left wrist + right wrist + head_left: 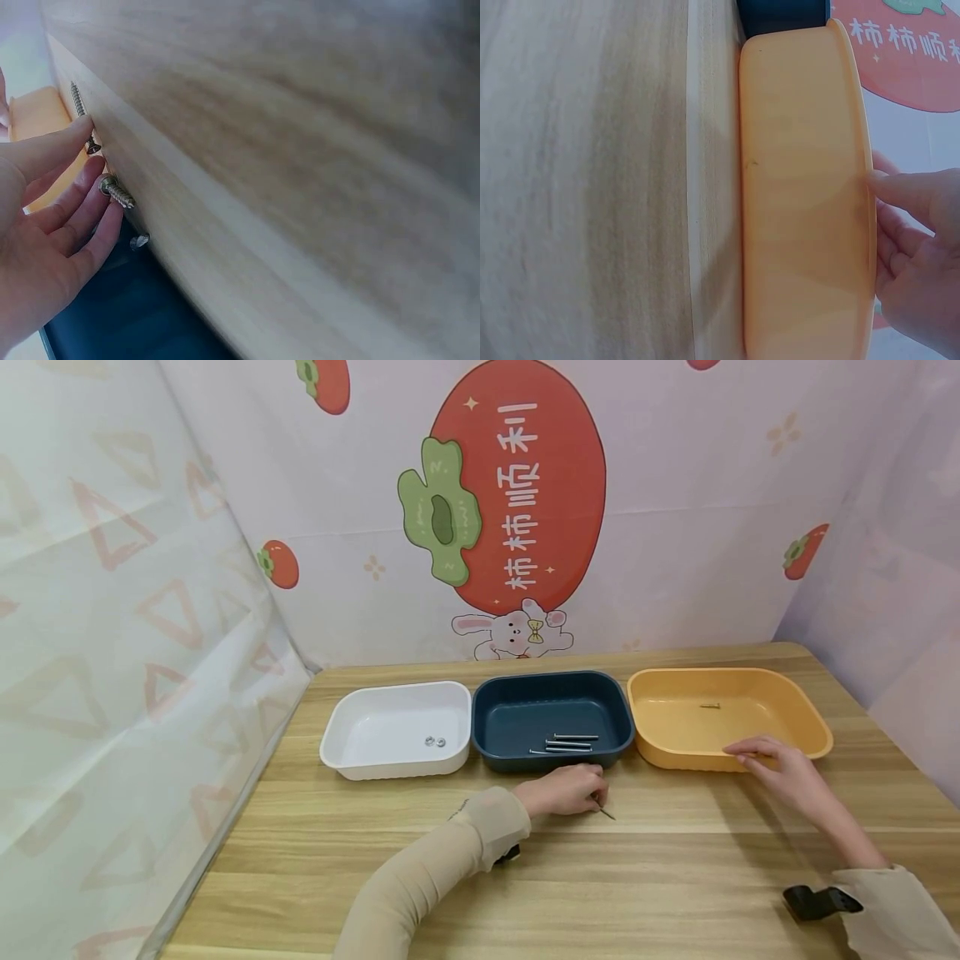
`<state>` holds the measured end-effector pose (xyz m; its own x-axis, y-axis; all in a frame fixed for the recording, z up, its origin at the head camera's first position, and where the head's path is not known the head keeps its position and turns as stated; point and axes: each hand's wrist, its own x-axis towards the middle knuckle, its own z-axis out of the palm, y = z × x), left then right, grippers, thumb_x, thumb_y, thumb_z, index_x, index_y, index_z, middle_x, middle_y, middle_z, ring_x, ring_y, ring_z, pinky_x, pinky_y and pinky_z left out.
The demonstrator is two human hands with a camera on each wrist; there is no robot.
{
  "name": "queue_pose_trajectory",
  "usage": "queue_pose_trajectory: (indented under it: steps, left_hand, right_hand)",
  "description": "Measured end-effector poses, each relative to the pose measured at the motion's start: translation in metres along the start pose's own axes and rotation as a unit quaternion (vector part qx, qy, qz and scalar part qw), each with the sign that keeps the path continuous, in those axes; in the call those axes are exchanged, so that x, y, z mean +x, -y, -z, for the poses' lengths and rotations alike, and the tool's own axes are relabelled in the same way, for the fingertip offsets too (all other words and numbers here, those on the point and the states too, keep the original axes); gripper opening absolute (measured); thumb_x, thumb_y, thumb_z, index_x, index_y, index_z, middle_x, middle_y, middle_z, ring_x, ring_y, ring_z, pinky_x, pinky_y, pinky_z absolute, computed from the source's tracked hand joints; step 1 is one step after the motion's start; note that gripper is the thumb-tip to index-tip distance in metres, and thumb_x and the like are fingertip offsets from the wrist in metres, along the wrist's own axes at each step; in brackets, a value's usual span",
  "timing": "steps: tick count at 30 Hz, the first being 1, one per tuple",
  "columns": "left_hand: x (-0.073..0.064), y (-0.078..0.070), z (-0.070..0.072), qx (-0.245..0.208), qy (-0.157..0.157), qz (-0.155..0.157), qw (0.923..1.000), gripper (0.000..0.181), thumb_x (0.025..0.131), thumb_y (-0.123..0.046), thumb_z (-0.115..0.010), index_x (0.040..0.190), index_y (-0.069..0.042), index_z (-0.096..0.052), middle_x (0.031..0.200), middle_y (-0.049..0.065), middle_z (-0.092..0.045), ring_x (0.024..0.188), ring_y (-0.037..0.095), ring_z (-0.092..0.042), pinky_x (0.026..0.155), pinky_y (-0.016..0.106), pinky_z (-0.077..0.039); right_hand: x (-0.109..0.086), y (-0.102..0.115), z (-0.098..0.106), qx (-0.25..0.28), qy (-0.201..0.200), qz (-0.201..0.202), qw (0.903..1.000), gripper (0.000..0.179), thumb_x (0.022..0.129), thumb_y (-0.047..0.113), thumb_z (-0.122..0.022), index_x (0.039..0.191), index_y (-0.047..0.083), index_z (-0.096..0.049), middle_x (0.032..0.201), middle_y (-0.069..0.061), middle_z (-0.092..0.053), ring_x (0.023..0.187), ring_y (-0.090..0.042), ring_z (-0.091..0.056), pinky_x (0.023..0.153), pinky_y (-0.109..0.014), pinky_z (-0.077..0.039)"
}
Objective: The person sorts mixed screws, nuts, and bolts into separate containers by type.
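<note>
My left hand (566, 789) is low over the table, just in front of the dark blue tray (491, 764). Its thumb and fingers pinch a pointed screw (78, 99). A second screw (118, 193) lies against the other fingertips, and a third screw tip (139, 241) shows beside the little finger; whether the hand holds these two cannot be told. At the front rim of the yellow tray (690, 760), my right hand (787, 781) has its thumb on the outer side and its fingers on the inner side. One small screw (710, 706) lies inside that tray.
A white tray (397, 770) holding two nuts (435, 741) stands left of the dark blue one. Several long silver screws (570, 743) lie in the dark blue tray. The three trays stand side by side near the back of the wooden table (637, 893), before a printed cloth (675, 568).
</note>
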<state>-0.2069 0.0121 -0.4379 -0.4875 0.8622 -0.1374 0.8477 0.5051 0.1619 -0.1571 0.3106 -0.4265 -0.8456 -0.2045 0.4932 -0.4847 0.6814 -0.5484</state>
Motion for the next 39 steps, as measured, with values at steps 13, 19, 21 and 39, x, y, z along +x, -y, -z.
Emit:
queue_pose_trajectory:
  steps: [13,19,21,39]
  left_hand:
    - [-0.004,-0.003,0.008,-0.018,-0.023,0.003,0.9996,0.005,0.083,-0.016,-0.061,0.086,-0.017,-0.065,0.082,-0.006,-0.053,0.078,0.004,-0.048,0.070,0.009,-0.037]
    - [-0.004,-0.007,0.011,-0.026,-0.028,-0.002,0.9993,0.006,0.084,-0.016,-0.060,0.088,-0.016,-0.065,0.084,-0.006,-0.055,0.081,0.004,-0.050,0.071,0.009,-0.037]
    - [-0.004,-0.008,0.012,-0.029,-0.029,-0.002,0.9992,0.006,0.085,-0.016,-0.060,0.088,-0.016,-0.065,0.085,-0.006,-0.055,0.081,0.003,-0.050,0.071,0.008,-0.037]
    - [0.000,-0.017,0.021,-0.047,-0.047,-0.005,0.9978,0.008,0.086,-0.019,-0.058,0.092,-0.017,-0.064,0.088,-0.008,-0.054,0.081,0.001,-0.048,0.070,0.006,-0.035]
  right_hand:
    - [0.000,0.000,0.000,-0.002,0.003,-0.001,1.0000,0.010,0.082,-0.004,-0.057,0.089,-0.004,-0.064,0.091,0.025,-0.050,0.087,0.021,-0.038,0.071,-0.003,-0.032]
    - [0.001,-0.001,0.000,-0.007,-0.001,0.005,1.0000,0.011,0.080,-0.006,-0.058,0.088,-0.003,-0.064,0.090,0.024,-0.050,0.086,0.021,-0.038,0.071,-0.003,-0.032]
    - [0.001,-0.001,0.000,-0.006,-0.003,0.006,1.0000,0.011,0.080,-0.007,-0.058,0.088,-0.003,-0.064,0.090,0.023,-0.051,0.087,0.021,-0.038,0.071,-0.003,-0.032]
    - [0.000,-0.003,-0.002,0.005,-0.007,0.007,0.9999,0.010,0.078,-0.008,-0.060,0.086,-0.004,-0.064,0.088,0.020,-0.054,0.086,0.020,-0.039,0.072,-0.002,-0.030]
